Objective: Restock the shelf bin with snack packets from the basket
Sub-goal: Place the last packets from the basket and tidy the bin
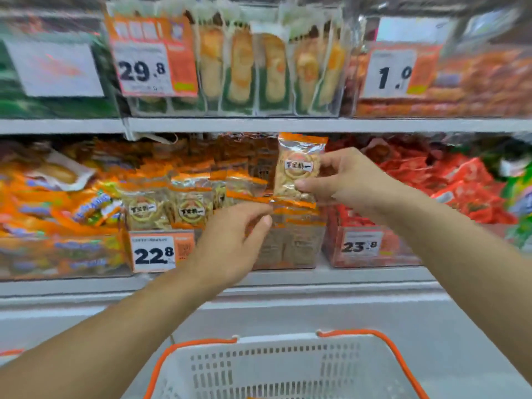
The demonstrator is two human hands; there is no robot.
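at the middle shelf, seen from the head camera, the right hand (342,180) pinches one snack packet (298,168) upright by its right edge, thumb low and fingers high, holding it just above the clear shelf bin (290,246) behind the 22.8 price tag (161,250). the left hand (239,237) comes up under it with thumb and forefinger closing toward the packet's bottom seam; it looks to be just touching the orange edge, though the blur keeps me from telling whether it truly grips. matching packets (167,208) already stand in rows in that bin. the basket (283,367) sits below and in front, and from here i can't make out its contents.

to do this well, i'd keep the packet label-forward and upright, steady the lower seam with the left hand, and drop it into the gap at the right-hand row rather than on top of the others. go easy with the squeeze, since the contents look brittle.
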